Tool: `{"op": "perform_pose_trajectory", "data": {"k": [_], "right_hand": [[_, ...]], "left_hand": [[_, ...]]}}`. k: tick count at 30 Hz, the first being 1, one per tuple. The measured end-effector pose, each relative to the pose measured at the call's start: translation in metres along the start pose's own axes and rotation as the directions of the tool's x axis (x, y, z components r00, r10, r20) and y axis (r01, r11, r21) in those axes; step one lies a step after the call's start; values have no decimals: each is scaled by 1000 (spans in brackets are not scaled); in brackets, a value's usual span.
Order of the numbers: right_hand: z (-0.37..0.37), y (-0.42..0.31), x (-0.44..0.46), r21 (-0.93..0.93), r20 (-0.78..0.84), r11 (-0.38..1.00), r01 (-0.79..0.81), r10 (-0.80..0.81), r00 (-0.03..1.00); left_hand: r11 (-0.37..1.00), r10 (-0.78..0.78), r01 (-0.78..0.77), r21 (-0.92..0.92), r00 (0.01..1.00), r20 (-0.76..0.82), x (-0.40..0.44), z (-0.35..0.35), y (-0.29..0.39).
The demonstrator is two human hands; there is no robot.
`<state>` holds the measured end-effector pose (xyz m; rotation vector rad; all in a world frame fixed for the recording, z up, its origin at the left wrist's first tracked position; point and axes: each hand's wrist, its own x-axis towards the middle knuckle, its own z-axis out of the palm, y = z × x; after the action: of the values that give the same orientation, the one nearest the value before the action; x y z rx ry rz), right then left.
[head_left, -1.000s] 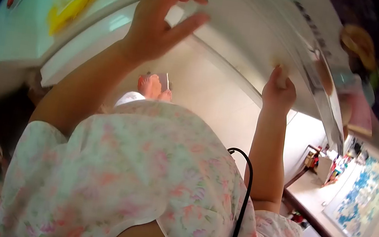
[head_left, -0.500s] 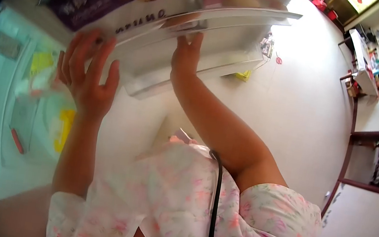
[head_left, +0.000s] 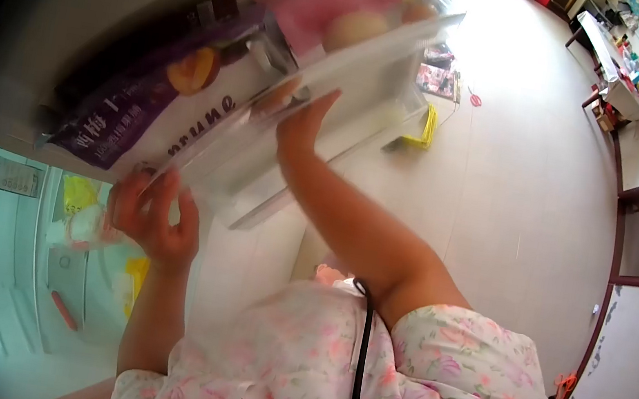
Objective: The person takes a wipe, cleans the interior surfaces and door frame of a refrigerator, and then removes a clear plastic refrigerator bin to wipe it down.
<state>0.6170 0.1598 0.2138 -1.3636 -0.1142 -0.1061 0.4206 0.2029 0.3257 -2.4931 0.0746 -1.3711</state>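
Observation:
A clear plastic drawer [head_left: 346, 133], like a fridge bin, hangs tilted in front of me, its left end lower. My right hand [head_left: 303, 127] grips its front wall from below, fingers partly behind the clear rim. At the lower left corner, my left hand [head_left: 157, 217] has its fingers curled against the rim, thumb apart. Inside the drawer lies a purple and white bag [head_left: 178, 96] printed "prune". Beside it are a pink package [head_left: 324, 2] and a round pale item [head_left: 355, 30], blurred.
On the left an open fridge interior [head_left: 14, 253] glows pale green, with yellow packages [head_left: 79, 195] and a red-handled item [head_left: 63, 310]. A yellow-edged object [head_left: 425, 129] lies on the pale floor [head_left: 503, 186]. A cluttered white table [head_left: 608, 65] stands far right.
The drawer tilts more steeply, its left end lower in view. My left hand has moved down and right with its fingers more curled. My right hand stays on the front wall.

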Motion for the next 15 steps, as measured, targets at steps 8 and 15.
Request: {"op": "perform_pose_trajectory", "data": {"k": [8,15], "right_hand": [[25,78,73,486,-161,864,-134,240,957],[-18,65,94,-395,-59,896,-204,196,979]], "left_hand": [[1000,-14,13,-23,999,-45,5,11,2],[997,-20,19,76,1000,9,5,2,6]]}}
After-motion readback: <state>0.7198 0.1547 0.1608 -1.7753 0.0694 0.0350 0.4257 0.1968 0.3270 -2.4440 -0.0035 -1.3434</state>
